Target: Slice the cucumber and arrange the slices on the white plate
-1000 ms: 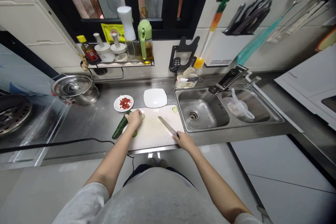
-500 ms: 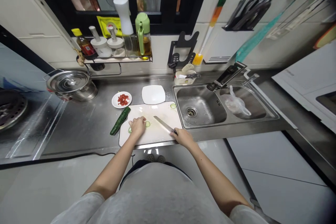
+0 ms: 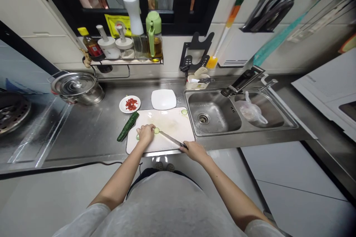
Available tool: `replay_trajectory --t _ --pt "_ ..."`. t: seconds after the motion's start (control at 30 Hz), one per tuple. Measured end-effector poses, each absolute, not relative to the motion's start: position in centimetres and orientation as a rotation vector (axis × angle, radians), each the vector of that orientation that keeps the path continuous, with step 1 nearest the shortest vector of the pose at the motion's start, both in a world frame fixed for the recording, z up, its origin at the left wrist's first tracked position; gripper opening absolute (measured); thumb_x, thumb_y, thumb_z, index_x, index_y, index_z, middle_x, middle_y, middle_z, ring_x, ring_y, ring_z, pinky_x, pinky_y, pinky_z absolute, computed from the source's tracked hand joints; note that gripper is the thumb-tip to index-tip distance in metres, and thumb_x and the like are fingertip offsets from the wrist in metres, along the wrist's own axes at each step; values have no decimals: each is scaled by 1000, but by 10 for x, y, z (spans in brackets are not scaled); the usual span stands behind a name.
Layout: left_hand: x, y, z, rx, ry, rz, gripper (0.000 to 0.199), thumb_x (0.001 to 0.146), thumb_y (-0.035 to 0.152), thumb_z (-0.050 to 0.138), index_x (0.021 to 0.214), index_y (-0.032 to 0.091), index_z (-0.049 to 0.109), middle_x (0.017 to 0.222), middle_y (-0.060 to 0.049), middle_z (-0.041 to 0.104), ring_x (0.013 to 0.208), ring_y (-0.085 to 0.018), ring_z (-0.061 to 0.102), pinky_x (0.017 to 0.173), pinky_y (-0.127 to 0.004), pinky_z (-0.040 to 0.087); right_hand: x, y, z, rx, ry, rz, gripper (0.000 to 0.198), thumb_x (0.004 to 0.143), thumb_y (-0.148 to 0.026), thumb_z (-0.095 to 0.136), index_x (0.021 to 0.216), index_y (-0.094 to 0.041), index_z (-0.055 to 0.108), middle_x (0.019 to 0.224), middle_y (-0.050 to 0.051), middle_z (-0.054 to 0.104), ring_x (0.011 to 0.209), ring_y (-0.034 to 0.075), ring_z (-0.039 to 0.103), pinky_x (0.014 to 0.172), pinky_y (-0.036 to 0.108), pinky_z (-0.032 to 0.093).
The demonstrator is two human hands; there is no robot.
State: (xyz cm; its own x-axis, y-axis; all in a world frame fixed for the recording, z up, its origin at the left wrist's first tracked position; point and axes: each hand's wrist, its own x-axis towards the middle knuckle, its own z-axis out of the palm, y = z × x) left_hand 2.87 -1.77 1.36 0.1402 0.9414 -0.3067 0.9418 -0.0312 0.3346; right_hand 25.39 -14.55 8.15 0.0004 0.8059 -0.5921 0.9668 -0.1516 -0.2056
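Left hand (image 3: 146, 134) moved off the whole cucumber's (image 3: 128, 126) upper end, further onto the cutting board (image 3: 172, 118). Cut cucumber piece (image 3: 157, 130) at its fingers came down-board too. Knife (image 3: 172, 139) swung left and flatter; tip went from apart to right beside that piece.

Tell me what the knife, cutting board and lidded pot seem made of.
Knife: thin grey blade, likely steel by its satin sheen; handle mostly hidden, material unclear.
Cutting board: probably plastic, smooth and pale, no wood grain visible.
Lidded pot: likely stainless steel, polished, with bright reflections.
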Motion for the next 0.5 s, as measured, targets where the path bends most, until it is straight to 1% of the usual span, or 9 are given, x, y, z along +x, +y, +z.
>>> replay_trajectory --t 0.27,0.5 --pt "28 -16 14 1961 1793 -14 30 85 22 46 102 32 69 107 -7 70 108 -29 52 86 -43 29 248 -142 78 1999 1826 -862 34 96 -46 42 106 -20 62 107 12 69 101 26 63 73 29 41" --pt "27 -15 13 1952 1777 -12 29 84 22 48 101 31 70 107 -7 69 108 -29 52 86 -43 29 244 -139 78 1978 1803 -869 33 96 -45 42 108 -21 61 108 12 69 100 25 64 73 30 42"
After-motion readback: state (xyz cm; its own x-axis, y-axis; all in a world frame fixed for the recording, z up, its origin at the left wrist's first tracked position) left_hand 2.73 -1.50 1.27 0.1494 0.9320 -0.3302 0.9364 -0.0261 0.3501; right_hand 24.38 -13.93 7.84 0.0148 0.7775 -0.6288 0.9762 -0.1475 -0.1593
